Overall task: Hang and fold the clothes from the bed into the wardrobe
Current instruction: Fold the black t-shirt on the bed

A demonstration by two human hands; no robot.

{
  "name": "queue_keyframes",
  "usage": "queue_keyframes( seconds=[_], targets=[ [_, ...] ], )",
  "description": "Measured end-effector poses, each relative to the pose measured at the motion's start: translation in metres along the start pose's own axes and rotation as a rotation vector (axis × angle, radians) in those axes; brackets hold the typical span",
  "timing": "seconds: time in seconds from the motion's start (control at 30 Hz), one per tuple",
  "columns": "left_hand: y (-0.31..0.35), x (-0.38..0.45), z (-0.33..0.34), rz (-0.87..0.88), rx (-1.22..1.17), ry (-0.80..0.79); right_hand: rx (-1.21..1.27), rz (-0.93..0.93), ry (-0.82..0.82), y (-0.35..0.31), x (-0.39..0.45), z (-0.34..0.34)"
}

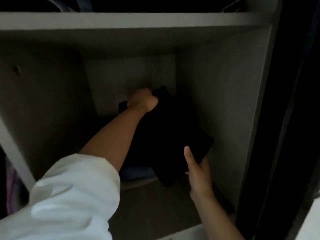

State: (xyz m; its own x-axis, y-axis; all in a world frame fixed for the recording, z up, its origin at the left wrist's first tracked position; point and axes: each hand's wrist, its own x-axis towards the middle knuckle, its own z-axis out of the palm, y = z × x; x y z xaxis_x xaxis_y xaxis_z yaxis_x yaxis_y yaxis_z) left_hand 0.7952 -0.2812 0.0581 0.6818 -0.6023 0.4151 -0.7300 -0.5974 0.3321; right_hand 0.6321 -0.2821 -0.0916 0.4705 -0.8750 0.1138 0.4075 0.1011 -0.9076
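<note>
A folded black garment [170, 135] is held inside a dim wardrobe compartment [216, 101]. My left hand [143, 100] reaches deep into the compartment and grips the garment's far end with curled fingers. Nearer the front, my right hand [195, 168] holds the garment's near edge, thumb lying on top and fingers hidden underneath. A dark blue folded item [136, 172] lies under the black garment on the compartment's floor, mostly hidden.
A pale shelf board [121, 19] runs across above the compartment, with hanger ends [230, 6] showing over it. The wardrobe's right side panel [256, 118] stands close to my right hand. Pink-striped fabric [11, 187] shows at the far left.
</note>
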Motion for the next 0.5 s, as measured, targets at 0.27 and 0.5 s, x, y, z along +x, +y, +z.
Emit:
queue_keyframes(
  seconds=[0.27, 0.5],
  targets=[
    [-0.055, 0.072, -0.015, -0.068, 0.249, -0.004, 0.133, 0.405, -0.119, 0.003, 0.04, 0.087],
    [-0.117, 0.089, 0.017, -0.147, 0.198, -0.04, -0.007, 0.394, -0.072, 0.02, 0.073, 0.105]
  ],
)
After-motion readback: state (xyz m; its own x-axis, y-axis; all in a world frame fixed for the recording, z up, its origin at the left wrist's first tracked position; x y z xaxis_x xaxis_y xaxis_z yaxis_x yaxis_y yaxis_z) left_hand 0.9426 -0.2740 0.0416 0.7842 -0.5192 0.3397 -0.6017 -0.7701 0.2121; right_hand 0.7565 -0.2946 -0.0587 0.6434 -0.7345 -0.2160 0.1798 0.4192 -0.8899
